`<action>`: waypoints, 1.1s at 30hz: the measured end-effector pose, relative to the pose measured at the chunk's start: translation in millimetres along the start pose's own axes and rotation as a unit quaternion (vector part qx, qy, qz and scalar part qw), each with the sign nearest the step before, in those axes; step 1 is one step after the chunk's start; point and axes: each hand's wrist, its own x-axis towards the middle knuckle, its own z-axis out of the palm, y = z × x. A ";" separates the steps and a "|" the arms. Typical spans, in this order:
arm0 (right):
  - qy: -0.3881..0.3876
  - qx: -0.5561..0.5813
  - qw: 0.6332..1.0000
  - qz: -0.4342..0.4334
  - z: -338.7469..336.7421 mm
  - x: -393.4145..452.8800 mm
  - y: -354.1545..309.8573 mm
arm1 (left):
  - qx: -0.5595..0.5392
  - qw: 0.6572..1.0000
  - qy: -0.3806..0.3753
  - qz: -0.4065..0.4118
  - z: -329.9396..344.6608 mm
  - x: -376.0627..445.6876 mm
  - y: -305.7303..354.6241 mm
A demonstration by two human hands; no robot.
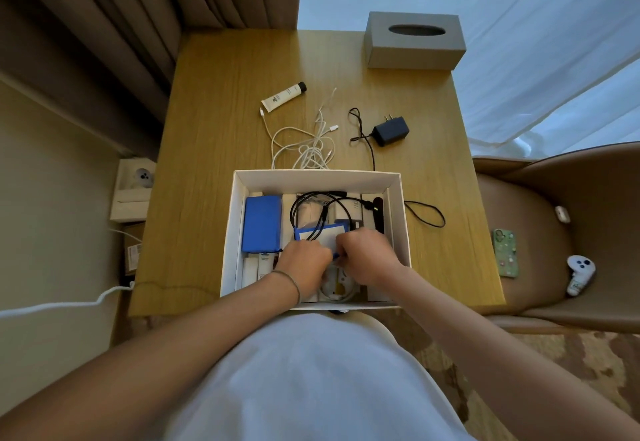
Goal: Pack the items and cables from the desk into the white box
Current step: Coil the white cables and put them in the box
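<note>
Now your left hand [304, 262] and right hand [363, 255] are both inside the white box [317, 176], fingers curled onto a blue-edged packet [318, 234]. The white cables [304, 144] lie straight ahead on the bench [214, 111], beyond the far wall, equally near either hand.

Cables [304, 139] and adapter [390, 130] lie behind the box [311, 177], probably untouched.

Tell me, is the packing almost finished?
About halfway. Already in the white box: a blue case and a black cable. Both hands, left and right, are tucking something in. Still out: white cables, black charger, cream tube.
</note>
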 end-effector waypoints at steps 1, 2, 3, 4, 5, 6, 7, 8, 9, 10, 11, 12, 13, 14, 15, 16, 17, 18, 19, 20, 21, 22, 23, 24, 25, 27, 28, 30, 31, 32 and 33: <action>0.000 -0.004 1.000 -0.003 0.0 0.8 -0.9 | -0.004 1.000 -0.006 -0.003 -0.6 -0.6 0.6; 0.001 -0.009 1.000 -0.008 0.3 1.3 -1.2 | -0.015 1.000 -0.010 -0.008 -1.6 -1.5 0.8; 0.004 -0.013 1.000 -0.015 1.0 1.1 -1.3 | -0.032 0.999 -0.011 -0.014 -2.3 -3.1 0.5; 0.010 -0.009 1.000 -0.021 1.4 0.1 -0.6 | -0.055 0.998 -0.010 -0.020 -3.3 -5.6 -0.5; 0.016 0.004 1.000 -0.025 1.9 -1.8 0.5 | -0.084 0.996 -0.007 -0.024 -3.9 -9.6 -2.6; 0.024 0.022 0.999 -0.026 2.2 -4.1 1.8 | -0.116 0.993 -0.001 -0.028 -5.2 -14.4 -5.8; 0.032 0.041 0.998 -0.025 0.6 -6.6 2.7 | -0.149 0.988 0.012 -0.031 -7.5 -19.3 -10.6; 0.037 0.059 0.997 -0.022 -2.0 -8.4 3.2 | -0.183 0.982 0.031 -0.032 -11.3 -24.3 -16.2; 0.042 0.076 0.996 -0.020 -5.8 -9.0 3.6 | -0.219 0.974 0.053 -0.033 -16.5 -28.7 -22.3; 0.047 0.097 0.994 -0.018 -11.2 -9.1 3.7 | -0.252 0.964 0.074 -0.033 -23.4 -33.0 -29.0; 0.052 0.123 0.991 -0.015 -18.7 -8.4 3.3 | -0.281 0.954 0.098 -0.035 -31.5 -36.4 -35.6; 0.060 0.151 0.987 -0.010 -27.3 -7.0 2.8 | -0.303 0.944 0.125 -0.038 -40.0 -38.2 -42.4; 0.070 0.177 0.982 -0.004 -36.9 -4.6 2.5 | -0.320 0.934 0.154 -0.041 -48.2 -38.2 -49.6; 0.084 0.199 0.976 0.002 -46.4 -1.2 2.5 | -0.335 0.923 0.184 -0.043 -56.2 -36.9 -56.9; 0.097 0.218 0.971 0.009 -56.5 2.9 2.4 | -0.350 0.911 0.211 -0.048 -64.1 -34.3 -64.3; 0.110 0.236 0.966 0.018 -66.5 8.2 2.8 | -0.363 0.901 0.231 -0.053 -72.1 -30.5 -71.9; 0.120 0.253 0.960 0.025 -76.2 14.2 3.5 | -0.372 0.894 0.245 -0.059 -79.8 -25.4 -79.8; 0.132 0.269 0.954 0.028 -85.0 21.6 4.8 | -0.375 0.890 0.252 -0.063 -87.2 -19.3 -87.6; 0.143 0.280 0.949 0.029 -93.2 30.0 6.1 | -0.374 0.890 0.254 -0.068 -94.0 -12.3 -95.1; 0.154 0.289 0.944 0.032 -100.7 39.1 7.3 | -0.370 0.891 0.253 -0.074 -100.1 -4.8 -102.2; 0.165 0.300 0.939 0.041 -107.4 49.1 9.0 | -0.368 0.892 0.250 -0.081 -105.4 3.7 -108.8; 0.175 0.309 0.933 0.053 -112.6 59.6 10.9 | -0.365 0.894 0.245 -0.088 -110.0 12.3 -114.7; 0.180 0.312 0.931 0.067 -116.5 70.7 12.8 | -0.360 0.897 0.238 -0.095 -114.3 21.3 -119.4; 0.180 0.303 0.932 0.081 -119.4 82.0 14.7 | -0.352 0.902 0.228 -0.100 -117.8 30.3 -122.9; 0.171 0.285 0.938 0.094 -120.5 93.7 17.2 | -0.342 0.909 0.215 -0.104 -120.5 39.3 -125.4; 0.121 0.243 0.954 0.125 -118.2 119.6 22.8 | -0.325 0.923 0.180 -0.105 -123.6 55.3 -127.5; 0.081 0.221 0.962 0.139 -114.8 132.9 25.1 | -0.321 0.928 0.161 -0.100 -124.2 61.9 -127.1; -0.007 0.169 0.973 0.154 -105.8 156.2 26.7 | -0.317 0.935 0.134 -0.084 -124.1 73.3 -126.4; -0.053 0.145 0.977 0.150 -100.8 165.1 25.9 | -0.317 0.937 0.127 -0.076 -123.7 78.2 -126.7; -0.095 0.130 0.977 0.138 -95.7 172.4 24.7 | -0.316 0.938 0.122 -0.070 -123.7 82.5 -127.5; -0.127 0.127 0.976 0.127 -90.3 178.3 24.1 | -0.316 0.939 0.121 -0.063 -123.0 86.6 -128.9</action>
